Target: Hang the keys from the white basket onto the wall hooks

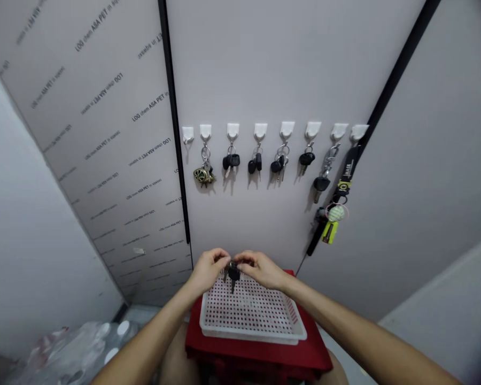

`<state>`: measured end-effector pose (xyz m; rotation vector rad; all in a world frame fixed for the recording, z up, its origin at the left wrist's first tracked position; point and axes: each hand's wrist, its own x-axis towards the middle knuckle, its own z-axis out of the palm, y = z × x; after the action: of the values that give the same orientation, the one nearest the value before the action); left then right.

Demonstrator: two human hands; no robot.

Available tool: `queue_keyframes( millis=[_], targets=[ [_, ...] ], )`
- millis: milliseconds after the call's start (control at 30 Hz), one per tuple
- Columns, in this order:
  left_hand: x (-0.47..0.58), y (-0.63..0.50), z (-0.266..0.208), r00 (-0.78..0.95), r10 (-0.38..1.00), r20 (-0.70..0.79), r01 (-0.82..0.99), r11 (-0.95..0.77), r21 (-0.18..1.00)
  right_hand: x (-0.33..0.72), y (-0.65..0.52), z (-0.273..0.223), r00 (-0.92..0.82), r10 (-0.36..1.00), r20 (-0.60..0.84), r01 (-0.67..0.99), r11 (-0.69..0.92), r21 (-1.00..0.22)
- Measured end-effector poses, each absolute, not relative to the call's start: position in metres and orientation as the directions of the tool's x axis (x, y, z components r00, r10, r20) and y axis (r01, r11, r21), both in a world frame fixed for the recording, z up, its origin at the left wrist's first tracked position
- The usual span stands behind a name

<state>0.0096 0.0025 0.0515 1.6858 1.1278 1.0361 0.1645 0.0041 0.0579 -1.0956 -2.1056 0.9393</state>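
Observation:
Between my two hands hangs a bunch of keys (pixel 233 274), with a black-headed key pointing down over the basket. My left hand (pixel 211 267) pinches it from the left, near the ring at its top. From the other side, my right hand (pixel 260 269) grips it with thumb and finger. Below them lies a white perforated plastic basket (pixel 252 338), its holed floor bare where I can see it. On the wall ahead, white adhesive hooks (pixel 260 130) form a row. The leftmost hook (pixel 188 135) carries no keys; the others hold key bunches such as the one with a gold-green charm (pixel 203 176).
The basket rests on a red cloth-covered stool (pixel 260 353). At the right end of the row hangs a black lanyard (pixel 349 164) with a yellow-green tag (pixel 330 233). Clear plastic bottles in wrap (pixel 80 353) lie on the floor at lower left. Walls stand close on both sides.

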Motion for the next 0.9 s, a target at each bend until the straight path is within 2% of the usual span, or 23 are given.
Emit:
queue_keyframes(
  millis=[67,233,367,467,567,667,767,833,900],
  targets=[
    [0.005,0.005,0.059,0.259,0.946,0.192,0.237,-0.256,0.937,0.158,0.007,0.063,-0.495,0.844,0.207,0.419,0.441,-0.794],
    [-0.014,0.008,0.083,0.288,0.924,0.253,0.250,-0.327,0.911,0.134,0.021,0.084,-0.424,0.889,0.172,0.392,0.351,-0.850],
    [-0.033,0.010,0.113,0.241,0.893,0.381,0.202,-0.430,0.880,0.108,0.033,0.128,-0.345,0.896,0.279,0.380,0.405,-0.832],
    [-0.046,0.018,0.139,0.124,0.883,0.453,0.144,-0.467,0.872,0.085,0.043,0.168,-0.292,0.876,0.384,0.357,0.472,-0.806],
    [-0.059,0.031,0.168,-0.084,0.866,0.493,0.121,-0.482,0.868,0.063,0.055,0.203,-0.235,0.838,0.493,0.347,0.546,-0.762],
    [-0.068,0.041,0.199,-0.220,0.842,0.492,0.069,-0.490,0.869,0.048,0.069,0.232,-0.156,0.788,0.595,0.403,0.601,-0.690],
    [-0.071,0.048,0.227,-0.183,0.839,0.513,-0.027,-0.526,0.850,0.037,0.081,0.258,-0.066,0.743,0.666,0.501,0.603,-0.622],
    [-0.071,0.054,0.240,-0.164,0.831,0.532,-0.029,-0.543,0.839,0.032,0.087,0.271,-0.029,0.720,0.694,0.571,0.581,-0.579],
    [-0.070,0.063,0.247,-0.214,0.820,0.530,-0.006,-0.544,0.839,0.028,0.093,0.279,-0.008,0.705,0.709,0.641,0.548,-0.538]
  ],
)
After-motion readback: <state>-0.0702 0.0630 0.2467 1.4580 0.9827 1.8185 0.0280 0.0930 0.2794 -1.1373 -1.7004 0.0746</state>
